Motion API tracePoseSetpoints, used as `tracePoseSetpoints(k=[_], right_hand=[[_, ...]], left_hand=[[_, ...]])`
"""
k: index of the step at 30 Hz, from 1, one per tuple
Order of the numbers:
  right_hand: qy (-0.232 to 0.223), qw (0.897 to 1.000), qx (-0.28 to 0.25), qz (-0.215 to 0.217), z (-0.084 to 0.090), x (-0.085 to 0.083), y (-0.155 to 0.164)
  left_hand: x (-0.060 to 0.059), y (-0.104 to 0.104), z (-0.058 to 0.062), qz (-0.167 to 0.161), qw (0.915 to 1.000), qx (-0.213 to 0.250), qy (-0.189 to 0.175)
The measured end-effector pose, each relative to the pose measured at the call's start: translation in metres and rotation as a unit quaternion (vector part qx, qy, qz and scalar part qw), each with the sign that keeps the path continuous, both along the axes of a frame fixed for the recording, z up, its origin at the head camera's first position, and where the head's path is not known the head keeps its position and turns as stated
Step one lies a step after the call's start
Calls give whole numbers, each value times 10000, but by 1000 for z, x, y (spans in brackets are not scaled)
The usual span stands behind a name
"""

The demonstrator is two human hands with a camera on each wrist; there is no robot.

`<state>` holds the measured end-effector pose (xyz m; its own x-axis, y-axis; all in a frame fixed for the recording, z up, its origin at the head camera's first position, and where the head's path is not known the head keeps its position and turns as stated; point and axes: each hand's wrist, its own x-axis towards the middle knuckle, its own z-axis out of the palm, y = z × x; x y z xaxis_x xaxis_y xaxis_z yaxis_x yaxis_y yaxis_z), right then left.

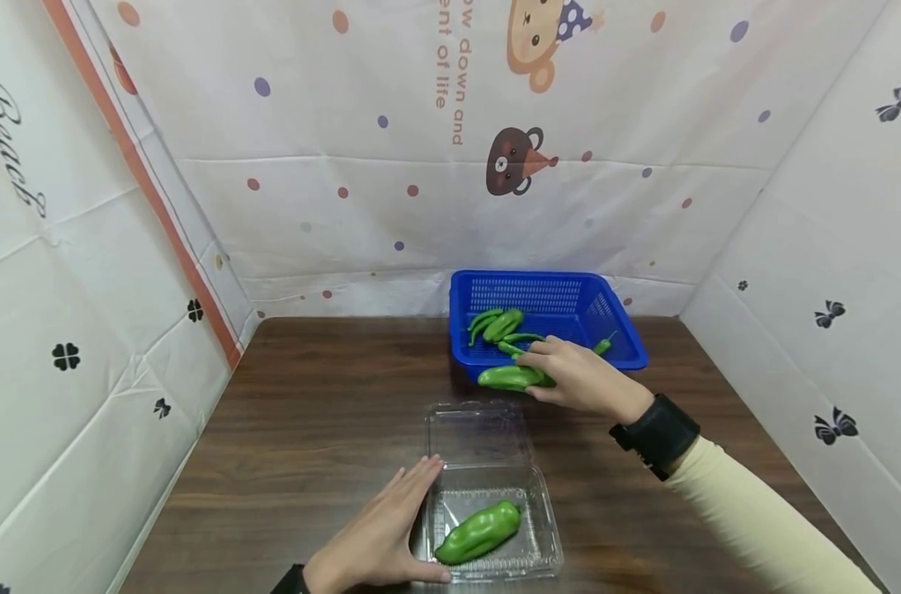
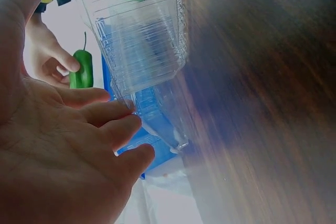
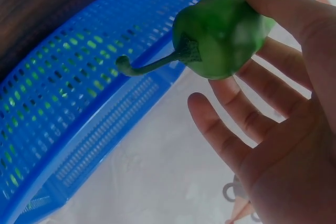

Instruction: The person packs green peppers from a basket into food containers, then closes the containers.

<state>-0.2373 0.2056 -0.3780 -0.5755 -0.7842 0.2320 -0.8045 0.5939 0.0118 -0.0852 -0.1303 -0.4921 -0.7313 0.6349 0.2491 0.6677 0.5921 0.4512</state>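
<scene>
My right hand [image 1: 573, 375] pinches a green pepper [image 1: 511, 378] between thumb and fingers, just over the near rim of the blue basket [image 1: 625, 355]. In the right wrist view this pepper [image 3: 220, 35] shows its curved stem. Several more green peppers [image 1: 504, 326] lie inside the basket, long thin ones among them. My left hand [image 1: 384, 528] touches the left side of a clear plastic clamshell box [image 1: 543, 528], fingers extended. The box stands with its lid [image 1: 480, 433] folded back toward the basket. One large green pepper [image 1: 480, 532] lies in its base.
A dark wooden table [image 1: 309, 412] carries the box and basket. Patterned white sheets [image 1: 332, 231] hang behind the table and along both sides. The basket stands at the table's back edge, close to the rear sheet.
</scene>
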Motion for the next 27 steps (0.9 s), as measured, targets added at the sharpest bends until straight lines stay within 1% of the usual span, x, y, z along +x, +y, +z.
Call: tracePoseSetpoints(k=[5, 10, 13, 16, 27], right_hand=[[-148, 9999, 33, 75, 1, 6, -5], [-50, 9997, 34, 228, -3, 10, -9], [72, 9994, -12, 342, -5, 11, -10], [150, 9992, -46, 365, -6, 13, -11], [-2, 9992, 34, 391, -7, 23, -15]], left_hand=[[-1, 0, 1, 5, 9999, 35, -129], [-1, 0, 0, 26, 9997, 68, -225], [-1, 0, -1, 29, 9997, 87, -226], [-1, 0, -2, 37, 9997, 86, -217], [-1, -1, -4, 28, 9999, 113, -109]])
